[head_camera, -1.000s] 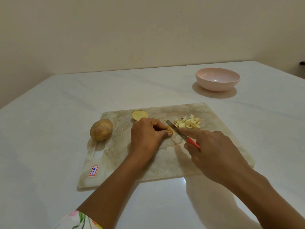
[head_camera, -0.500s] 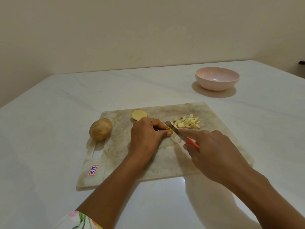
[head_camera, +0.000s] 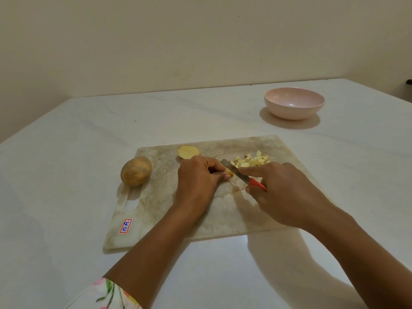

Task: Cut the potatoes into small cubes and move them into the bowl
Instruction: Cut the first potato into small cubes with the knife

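On the board (head_camera: 223,215) our left hand (head_camera: 198,181) pinches a potato piece (head_camera: 230,174); our right hand (head_camera: 283,192) grips the knife (head_camera: 236,172) (red handle), forefinger along the blade. Cubes (head_camera: 252,161) lie just beyond, a half (head_camera: 188,151) at the board's far edge, a whole potato (head_camera: 136,171) at its left, the bowl (head_camera: 294,103) well past its far-right corner.

Single view, head-worn, wide-angle. It looks forward and down across the white surface (head_camera: 66,152) from above its near edge. Both forearms enter from the bottom edge. The left hand (head_camera: 198,181) and right hand (head_camera: 283,192) are close to the lens, over the cutting board (head_camera: 156,208). The knife (head_camera: 243,176) and the held potato piece (head_camera: 229,173) fall just below and right of frame centre. The pink bowl (head_camera: 294,105) sits farther off, upper right. The beige wall (head_camera: 200,41) fills the top third.
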